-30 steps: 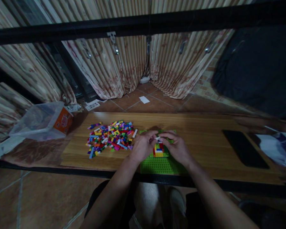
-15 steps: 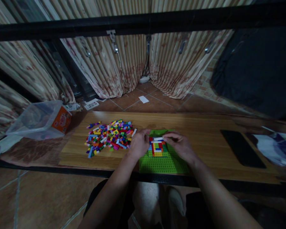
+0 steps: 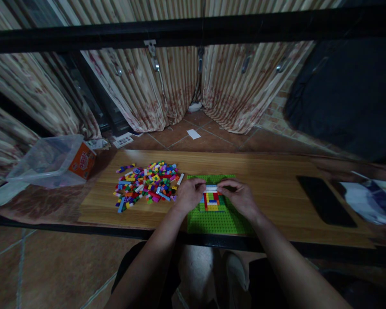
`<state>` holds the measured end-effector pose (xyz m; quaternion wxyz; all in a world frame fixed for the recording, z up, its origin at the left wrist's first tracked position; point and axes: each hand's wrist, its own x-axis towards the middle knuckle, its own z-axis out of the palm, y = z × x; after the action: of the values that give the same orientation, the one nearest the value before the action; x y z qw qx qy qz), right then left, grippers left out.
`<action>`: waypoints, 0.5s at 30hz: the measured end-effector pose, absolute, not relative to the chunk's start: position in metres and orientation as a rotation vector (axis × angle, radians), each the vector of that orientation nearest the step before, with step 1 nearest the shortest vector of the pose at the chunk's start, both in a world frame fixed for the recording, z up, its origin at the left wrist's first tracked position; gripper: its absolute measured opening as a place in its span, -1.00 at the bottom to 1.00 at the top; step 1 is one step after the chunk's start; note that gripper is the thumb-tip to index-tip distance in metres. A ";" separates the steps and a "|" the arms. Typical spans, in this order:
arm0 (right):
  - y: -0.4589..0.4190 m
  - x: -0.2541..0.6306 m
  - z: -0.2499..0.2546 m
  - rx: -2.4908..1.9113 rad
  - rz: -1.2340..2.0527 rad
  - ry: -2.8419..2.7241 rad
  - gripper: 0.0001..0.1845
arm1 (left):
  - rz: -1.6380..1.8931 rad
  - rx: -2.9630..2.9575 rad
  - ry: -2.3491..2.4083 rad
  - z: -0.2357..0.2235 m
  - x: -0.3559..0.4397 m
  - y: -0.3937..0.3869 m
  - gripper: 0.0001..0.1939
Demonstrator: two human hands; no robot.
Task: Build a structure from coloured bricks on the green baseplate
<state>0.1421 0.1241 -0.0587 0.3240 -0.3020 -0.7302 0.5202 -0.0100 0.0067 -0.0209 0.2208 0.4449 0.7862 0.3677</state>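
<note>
A long white brick [image 3: 211, 188] lies level across the far side of a patch of coloured bricks [image 3: 212, 201] on a green baseplate [image 3: 209, 224]. My left hand [image 3: 190, 195] grips its left end between thumb and fingers, and my right hand [image 3: 238, 195] pinches the right end. Both hands are closed. The patch shows red, yellow, white, blue and green bricks in nested bands. Whether the white brick is pressed down fully or only rests there, I cannot tell. The fingers hide part of the patch's far corners.
To the left a heap of loose bricks [image 3: 148, 184] spreads over the wooden board [image 3: 270, 171]. A clear plastic tub [image 3: 48, 165] with an orange label stands at the far left. A black phone-like slab [image 3: 326, 200] and a plastic bag [image 3: 366, 201] are at the right.
The white brick has gone from slanted to level over the far edge of the patch. My left fingers have come in to its left end, and my right hand has moved slightly left.
</note>
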 end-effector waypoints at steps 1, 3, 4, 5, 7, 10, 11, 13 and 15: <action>0.124 0.142 -0.059 -0.801 1.370 -1.908 -0.81 | 1.013 1.228 2.171 -0.021 -0.009 0.007 -0.76; 0.124 0.141 -0.060 -0.821 1.381 -1.895 -0.81 | 1.009 1.224 2.165 -0.020 -0.008 0.008 -0.77; 0.123 0.140 -0.060 -0.830 1.388 -1.890 -0.81 | 1.010 1.221 2.163 -0.020 -0.008 0.008 -0.78; 0.123 0.140 -0.061 -0.840 1.394 -1.884 -0.81 | 1.012 1.215 2.162 -0.020 -0.008 0.008 -0.78; 0.123 0.140 -0.061 -0.861 1.408 -1.870 -0.78 | 1.017 1.195 2.165 -0.022 -0.008 0.010 -0.78; 0.123 0.141 -0.061 -0.893 1.435 -1.854 -0.71 | 1.026 1.158 2.177 -0.025 -0.010 0.013 -0.79; 0.123 0.140 -0.062 -0.902 1.444 -1.851 -0.70 | 1.028 1.149 2.180 -0.026 -0.010 0.014 -0.79; 0.123 0.140 -0.062 -0.918 1.459 -1.848 -0.69 | 1.029 1.135 2.183 -0.027 -0.009 0.016 -0.80; 0.123 0.139 -0.063 -0.933 1.466 -1.848 -0.70 | 1.027 1.124 2.190 -0.027 -0.009 0.017 -0.80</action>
<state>0.1387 0.1230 -0.0625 0.2980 -0.3512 -0.6954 0.5516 -0.0085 0.0169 -0.0268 0.2351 0.4098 0.7980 0.3741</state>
